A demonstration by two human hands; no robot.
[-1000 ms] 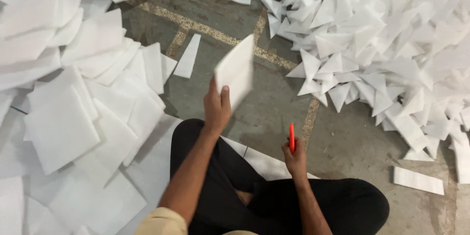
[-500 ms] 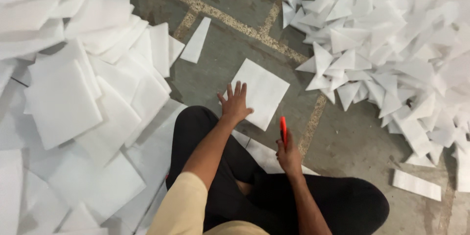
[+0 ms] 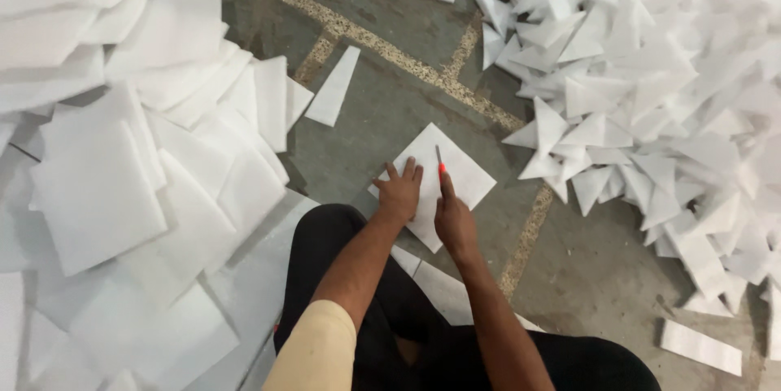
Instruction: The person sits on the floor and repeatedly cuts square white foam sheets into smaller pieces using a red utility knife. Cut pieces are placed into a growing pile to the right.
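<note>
A white square foam sheet (image 3: 460,171) lies flat on the grey floor in front of my knees. My left hand (image 3: 399,193) presses down on its near left part, fingers spread. My right hand (image 3: 454,220) grips a red-handled knife (image 3: 440,165), whose thin blade rests on the middle of the sheet, pointing away from me.
A big heap of white foam triangles (image 3: 651,74) fills the right side. Stacked white square sheets (image 3: 122,179) cover the left. A loose strip (image 3: 333,86) lies ahead on the floor, another strip (image 3: 701,346) at the lower right. My black-trousered legs (image 3: 390,310) are below.
The sheet, held up in my left hand a second ago, now lies flat on the floor. My right hand has brought the knife forward onto the sheet.
</note>
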